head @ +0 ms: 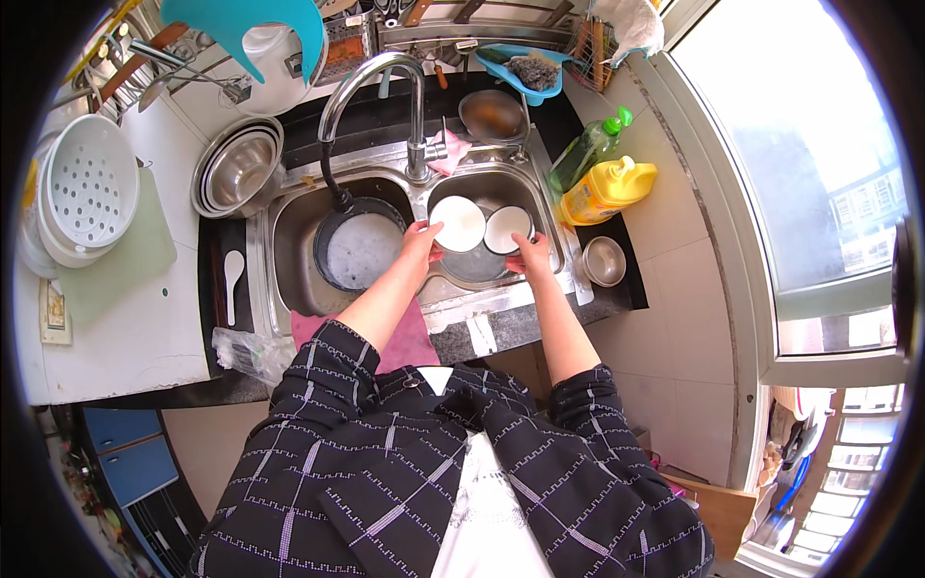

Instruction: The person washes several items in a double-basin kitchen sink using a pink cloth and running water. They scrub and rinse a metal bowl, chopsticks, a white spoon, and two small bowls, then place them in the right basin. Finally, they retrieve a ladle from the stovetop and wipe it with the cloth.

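Over the right basin of a double stainless steel sink [543, 189], my left hand [421, 246] grips a white bowl [457, 224] by its left edge. A smaller white bowl [508, 230] with a dark outer rim is held at its lower right by my right hand [531, 254]. The two bowls are side by side, almost touching. Under them, part of a round vessel [477, 266] shows in the basin; its contents are hard to make out. In the left basin sits a dark round pot [321, 249] of cloudy, foamy water [365, 249].
A chrome faucet [418, 94] arches over the left basin, its dark hose end above the pot. Nested steel bowls [242, 170] stand left. At right are a green pump bottle [589, 152], a yellow detergent jug [611, 189] and small steel bowls [604, 260]. A pink cloth [405, 339] drapes the front edge.
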Demonstrator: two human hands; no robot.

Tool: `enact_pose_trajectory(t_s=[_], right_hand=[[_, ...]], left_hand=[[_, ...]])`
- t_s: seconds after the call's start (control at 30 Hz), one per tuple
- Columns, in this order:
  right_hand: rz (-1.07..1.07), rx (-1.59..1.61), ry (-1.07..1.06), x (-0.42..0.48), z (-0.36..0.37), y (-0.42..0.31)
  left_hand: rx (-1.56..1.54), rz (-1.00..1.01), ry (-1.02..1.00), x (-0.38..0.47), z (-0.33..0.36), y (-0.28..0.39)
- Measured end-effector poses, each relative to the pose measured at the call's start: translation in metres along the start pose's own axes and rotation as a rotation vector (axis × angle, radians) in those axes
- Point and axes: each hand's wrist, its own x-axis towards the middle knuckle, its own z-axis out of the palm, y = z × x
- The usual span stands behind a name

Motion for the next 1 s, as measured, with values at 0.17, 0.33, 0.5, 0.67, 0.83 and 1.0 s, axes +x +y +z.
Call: enact_pose_trajectory(t_s=[0.17,0.33,0.5,0.67,0.83,1.0], right_hand=[[-0.108,-0.607,0.061,0.019,0.006,0.017],[-0.163,-1.069,0.046,0.043,0.022,0.028],[-0.114,-1.189,-0.172,0.063,0.031,0.041],[-0.211,-0.326,-0.271,0.056,0.028,0.022],[0.022,-0.071,-0.572,0.007,0.045,-0.013],[-0.539,-0.370,-0.239,-0.023,0.042,-0.049]], left_hand=[[0.112,0.070,0.054,0.001,0.009,0.005],[0.270,0.115,0.171,0.006,0.015,0.006],[0.386,0.124,0.266,0.012,0.018,0.007],[0.226,0.124,0.226,0.022,0.024,-0.001],[-0.346,0.102,-0.077,0.013,0.052,-0.021],[-0.224,0.394,-0.201,0.002,0.074,0.020]])
